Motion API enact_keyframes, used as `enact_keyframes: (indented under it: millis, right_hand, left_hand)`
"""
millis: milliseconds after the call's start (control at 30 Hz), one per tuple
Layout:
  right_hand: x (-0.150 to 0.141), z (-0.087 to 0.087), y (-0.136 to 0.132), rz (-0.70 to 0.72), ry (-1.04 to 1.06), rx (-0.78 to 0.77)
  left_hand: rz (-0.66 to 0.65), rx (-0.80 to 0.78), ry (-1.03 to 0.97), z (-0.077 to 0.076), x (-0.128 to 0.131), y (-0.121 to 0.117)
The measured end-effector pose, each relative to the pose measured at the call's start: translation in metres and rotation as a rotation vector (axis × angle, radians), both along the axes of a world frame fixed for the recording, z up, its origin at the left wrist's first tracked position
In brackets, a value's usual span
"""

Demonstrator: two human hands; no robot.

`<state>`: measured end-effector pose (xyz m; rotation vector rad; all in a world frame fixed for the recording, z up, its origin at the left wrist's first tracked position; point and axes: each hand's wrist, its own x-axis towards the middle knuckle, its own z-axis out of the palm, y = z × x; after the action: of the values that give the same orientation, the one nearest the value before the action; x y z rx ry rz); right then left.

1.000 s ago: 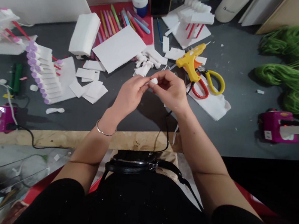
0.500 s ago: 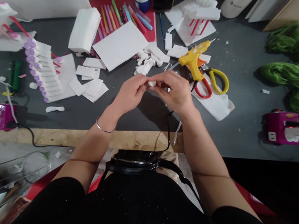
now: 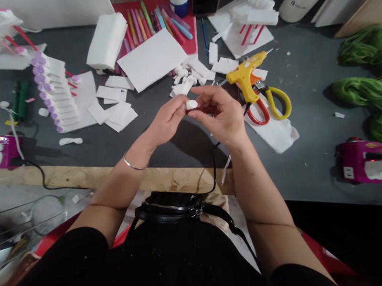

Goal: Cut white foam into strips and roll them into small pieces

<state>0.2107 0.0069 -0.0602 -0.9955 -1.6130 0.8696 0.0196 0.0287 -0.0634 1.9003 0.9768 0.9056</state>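
Over the table's front part, my left hand point(image 3: 166, 120) pinches a small white rounded piece point(image 3: 191, 105) between thumb and fingertips. It looks like soft clay or foam, but its kind is not clear. My right hand point(image 3: 222, 115) curves around the piece from the right, thumb and forefinger apart; whether the thumb touches it I cannot tell. Just beyond the hands lies a heap of white knobbed pieces point(image 3: 185, 81). To the right are a yellow glue gun point(image 3: 245, 76), scissors with an orange-red handle point(image 3: 260, 113) and yellow-handled pliers point(image 3: 284, 102).
White foam strips point(image 3: 118, 113) and a purple-edged stepped model point(image 3: 59, 93) stand to the left. Coloured pens point(image 3: 142, 26) lie behind a white card point(image 3: 153, 59). Green yarn point(image 3: 377, 85) and a purple power adapter point(image 3: 362, 160) are at the right. A black cord point(image 3: 215, 166) crosses the table edge.
My right thumb and forefinger have parted from their pinch at the white piece, which now shows more fully in my left fingers. My left hand has barely moved.
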Motion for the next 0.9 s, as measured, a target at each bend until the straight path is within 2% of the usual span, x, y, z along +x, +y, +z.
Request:
enact_keyframes:
  millis: [200, 367, 500, 667, 833, 900]
  right_hand:
    - [0.005, 0.007, 0.000, 0.061, -0.072, 0.030]
    - [0.007, 0.010, 0.000, 0.094, -0.082, 0.033]
    - [0.004, 0.009, 0.000, 0.072, -0.033, -0.001]
    - [-0.002, 0.005, -0.002, 0.046, 0.063, -0.052]
    - [-0.001, 0.009, -0.005, 0.122, 0.097, -0.070]
    - [0.001, 0.011, -0.005, 0.154, 0.071, -0.059]
  left_hand:
    - [-0.089, -0.287, -0.167, -0.022, -0.005, 0.004]
    - [-0.178, -0.421, -0.224, -0.014, -0.005, 0.002]
    - [-0.165, -0.422, -0.206, -0.006, -0.003, 0.000]
    - [-0.192, -0.344, -0.177, -0.006, -0.005, 0.001]
    - [-0.189, -0.308, -0.149, -0.006, -0.008, 0.000]
    - [-0.206, -0.338, -0.178, -0.005, -0.008, 0.000]
